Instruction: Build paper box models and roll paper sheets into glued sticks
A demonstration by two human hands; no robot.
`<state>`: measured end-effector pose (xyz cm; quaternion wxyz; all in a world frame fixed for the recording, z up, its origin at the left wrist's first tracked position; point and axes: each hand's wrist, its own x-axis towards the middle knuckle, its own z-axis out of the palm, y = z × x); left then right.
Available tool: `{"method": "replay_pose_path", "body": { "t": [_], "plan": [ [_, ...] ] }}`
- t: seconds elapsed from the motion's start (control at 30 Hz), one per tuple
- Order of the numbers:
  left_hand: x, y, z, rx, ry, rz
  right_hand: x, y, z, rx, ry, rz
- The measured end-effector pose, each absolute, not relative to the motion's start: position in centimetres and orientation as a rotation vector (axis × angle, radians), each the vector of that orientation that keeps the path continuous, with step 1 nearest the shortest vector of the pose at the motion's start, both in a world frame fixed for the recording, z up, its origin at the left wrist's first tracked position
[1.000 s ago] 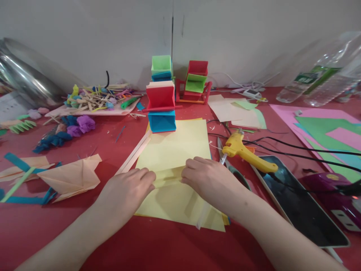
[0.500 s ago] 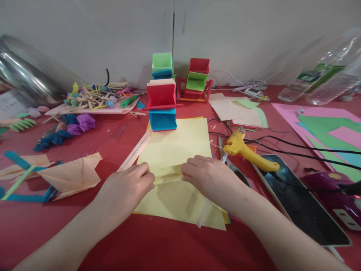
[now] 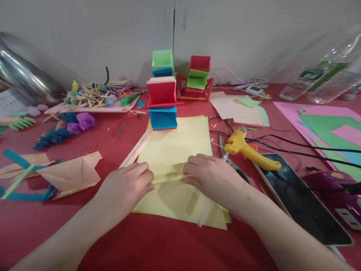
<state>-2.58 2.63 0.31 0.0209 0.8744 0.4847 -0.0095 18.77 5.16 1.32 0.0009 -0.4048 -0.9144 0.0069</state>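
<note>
A narrow strip of pale yellow paper (image 3: 168, 177), seemingly folded or rolled, stretches between my two hands. My left hand (image 3: 129, 190) is closed on its left end, and my right hand (image 3: 210, 178) grips the right end, fingers curled. Both ends are hidden under the fingers. Beneath lie pale yellow sheets (image 3: 180, 141) over other coloured paper. A whitish, see-through stick (image 3: 204, 213) rests on the sheets below my right hand. Just beyond the sheets stands a stack of red, blue and green folded paper boxes (image 3: 162, 94).
Right of my hand are a yellow glue gun (image 3: 245, 152) with black cables, scissors (image 3: 222, 145) and a phone (image 3: 303, 199). A peach paper shape (image 3: 72, 175) lies left. Clear bottles (image 3: 324, 77) lean at the back right; a metal vessel (image 3: 26, 71) is at the back left.
My fingers have shifted very slightly along the strip, with the right hand a touch further right. The view has tilted a little; the other things stay put.
</note>
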Motion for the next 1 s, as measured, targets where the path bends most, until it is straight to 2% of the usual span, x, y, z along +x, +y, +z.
{"method": "replay_pose_path", "body": {
  "t": [0.6,1.0],
  "plan": [
    [-2.59,2.55,0.66,2.628,1.612,-0.075,18.69,5.44,1.26,-1.340,-2.834,0.044],
    [-2.43,2.88,0.53,2.576,1.677,0.041,18.64,5.83,1.00,-1.365,-2.810,0.082]
  ]
}}
